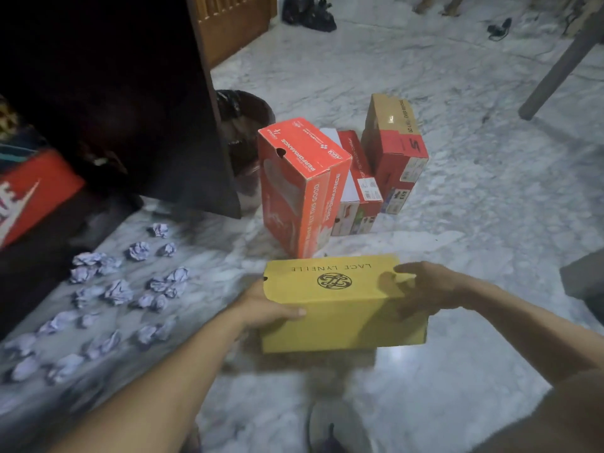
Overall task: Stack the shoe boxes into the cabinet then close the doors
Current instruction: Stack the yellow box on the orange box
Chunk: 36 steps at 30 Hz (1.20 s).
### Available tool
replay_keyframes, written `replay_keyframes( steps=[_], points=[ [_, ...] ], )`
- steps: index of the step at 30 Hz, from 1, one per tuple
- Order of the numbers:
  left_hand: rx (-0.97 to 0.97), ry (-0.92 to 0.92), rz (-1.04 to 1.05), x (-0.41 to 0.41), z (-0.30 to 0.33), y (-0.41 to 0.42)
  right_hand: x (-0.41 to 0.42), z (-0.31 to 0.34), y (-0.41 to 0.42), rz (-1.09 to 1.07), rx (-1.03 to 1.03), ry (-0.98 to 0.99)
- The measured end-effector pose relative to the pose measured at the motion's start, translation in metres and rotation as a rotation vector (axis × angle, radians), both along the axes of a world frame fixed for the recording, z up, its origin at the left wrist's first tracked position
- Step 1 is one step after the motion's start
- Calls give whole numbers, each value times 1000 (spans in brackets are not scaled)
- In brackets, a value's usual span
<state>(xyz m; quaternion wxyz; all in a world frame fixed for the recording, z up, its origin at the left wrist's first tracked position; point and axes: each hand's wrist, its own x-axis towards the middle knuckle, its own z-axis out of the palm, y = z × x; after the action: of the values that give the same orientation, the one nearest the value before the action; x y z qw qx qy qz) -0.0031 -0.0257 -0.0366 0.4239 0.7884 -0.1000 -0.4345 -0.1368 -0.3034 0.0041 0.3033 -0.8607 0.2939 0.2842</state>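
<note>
A yellow shoe box [340, 302] with a round black logo is held above the marble floor between both hands. My left hand [264, 308] grips its left end, thumb across the front face. My right hand [428, 289] grips its right end. Beyond it three boxes stand on end: an orange box [300, 184], a white and red box [356, 188], and a brown and red box [395, 148]. The dark cabinet [98, 93] is at the left with its door [209, 125] open. A red box [29, 197] lies inside it.
Several crumpled pale paper balls [117, 289] lie scattered on the floor at the left. A dark bin [245, 125] with a black liner stands behind the cabinet door. A furniture leg [562, 67] slants at the right. A black bag [310, 11] lies at the far wall.
</note>
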Motion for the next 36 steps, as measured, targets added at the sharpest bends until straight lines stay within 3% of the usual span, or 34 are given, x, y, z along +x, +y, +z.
replay_keyframes(
  steps=[8, 21, 28, 36],
  points=[
    [173, -104, 88, 30, 53, 103, 43, 70, 77, 290, -161, -134],
    [77, -471, 533, 50, 205, 260, 144, 193, 204, 602, -254, -648],
    [-28, -866, 750, 32, 309, 316, 182, 275, 261, 584, -161, -1007],
    [-77, -1193, 1022, -8, 421, 364, 192, 368, 326, 612, 72, -1359]
  ],
)
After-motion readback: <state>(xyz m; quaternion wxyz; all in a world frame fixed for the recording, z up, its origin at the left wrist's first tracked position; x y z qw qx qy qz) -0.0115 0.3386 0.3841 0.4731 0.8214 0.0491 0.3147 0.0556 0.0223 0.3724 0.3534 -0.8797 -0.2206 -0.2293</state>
